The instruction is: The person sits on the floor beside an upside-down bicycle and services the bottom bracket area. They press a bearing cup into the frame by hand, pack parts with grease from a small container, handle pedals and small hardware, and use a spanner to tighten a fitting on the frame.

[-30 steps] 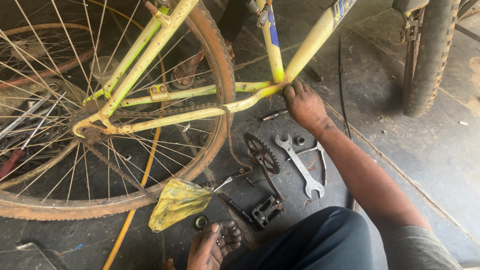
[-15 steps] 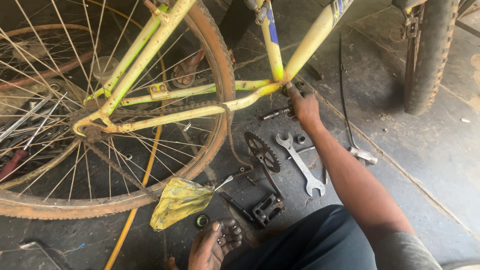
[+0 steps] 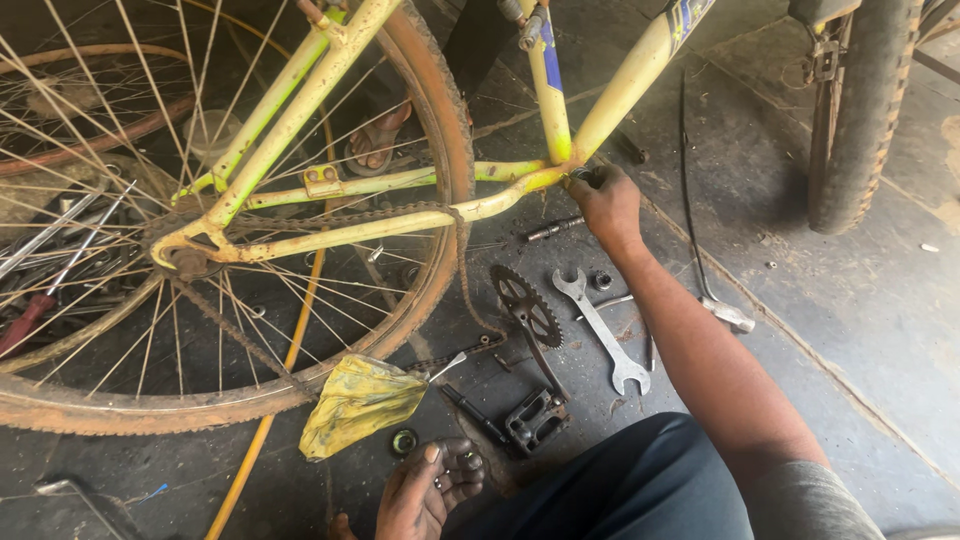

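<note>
A yellow-green bicycle frame (image 3: 380, 225) stands over the dark floor with its rusty rear wheel (image 3: 440, 180) at the left. My right hand (image 3: 605, 205) reaches out and closes on the bottom bracket where the frame tubes meet. My left hand (image 3: 425, 490) rests low near my knee, palm up, with small dark parts lying in it. Between the hands lie a removed crank with chainring and pedal (image 3: 530, 345), a double-ended spanner (image 3: 600, 330), an axle rod (image 3: 550, 228) and a loose chain (image 3: 465, 300).
A yellow rag (image 3: 360, 400) lies by the tyre. A second knobbly wheel (image 3: 850, 120) stands at the upper right. A cable with a lever (image 3: 700, 250) runs across the floor. Another person's sandalled foot (image 3: 375, 140) shows through the spokes. A red-handled screwdriver (image 3: 30, 315) lies at far left.
My right hand has stayed at the bottom bracket, shifting slightly as the view moved closer. The left hand remains cupped with the small parts.
</note>
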